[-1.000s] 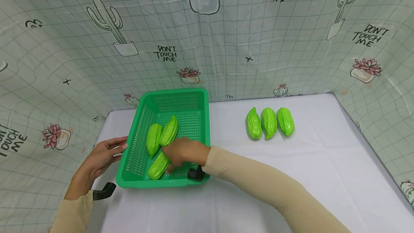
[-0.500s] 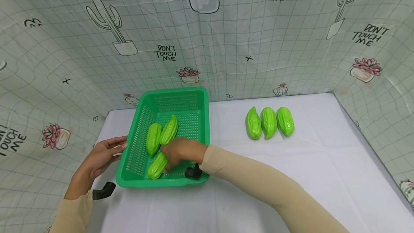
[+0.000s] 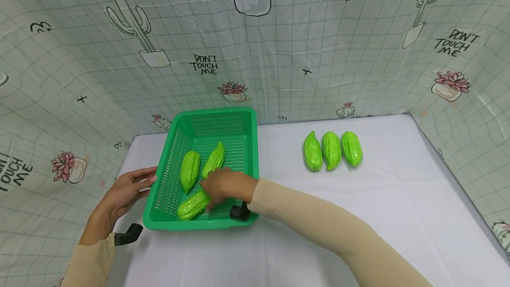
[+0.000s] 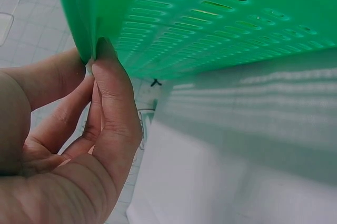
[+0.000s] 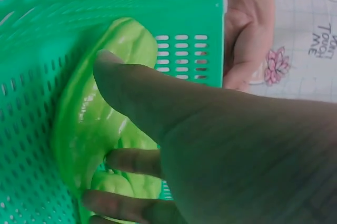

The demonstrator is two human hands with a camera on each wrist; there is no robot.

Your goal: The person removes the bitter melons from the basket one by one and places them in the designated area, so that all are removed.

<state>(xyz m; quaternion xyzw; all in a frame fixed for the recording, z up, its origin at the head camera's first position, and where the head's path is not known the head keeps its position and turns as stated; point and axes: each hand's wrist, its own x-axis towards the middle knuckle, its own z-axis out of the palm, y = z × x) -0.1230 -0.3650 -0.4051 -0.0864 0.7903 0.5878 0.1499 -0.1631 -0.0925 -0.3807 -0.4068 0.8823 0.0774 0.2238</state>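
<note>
Near gourd point(image 3: 193, 206) is in the basket point(image 3: 191, 225), front pt, w/ its long axis on a slant in head view: blunt rounded end to lower L, other end to upper R, under the R hand. R hand point(image 3: 225, 186) grips that R end, thumb on near side, fingers over far side; R wrist cam has thumb laid along a gourd's skin, fingertips partly hidden. L hand point(image 3: 129, 190) pinches the basket's L rim betw thumb & index, per L wrist cam.

Basket = green plastic, rectangular, slotted walls, perforated floor, upright on white table point(image 3: 287, 251). 3 gourds in it, incl the near one. L gourd point(image 3: 190, 171) lies approx front-to-back, narrow end twd the person. Far gourd point(image 3: 214, 159) leans R, narrow tip pointing up & R; its lower end is partly behind the R hand, can't tell if they touch.

Well apart, R of basket, 3 more lie in a row on table, close tog, all roughly front-to-back: 1st point(image 3: 312, 152) has tip pointing away from person, middle one point(image 3: 331, 150) tip twd person, last one point(image 3: 352, 149) looks blunt, far end angled slightly L.

Near gourd looks bright yellowish green, glossy, elongated, w/ lengthwise ridges; the other gourds look v similar
</note>
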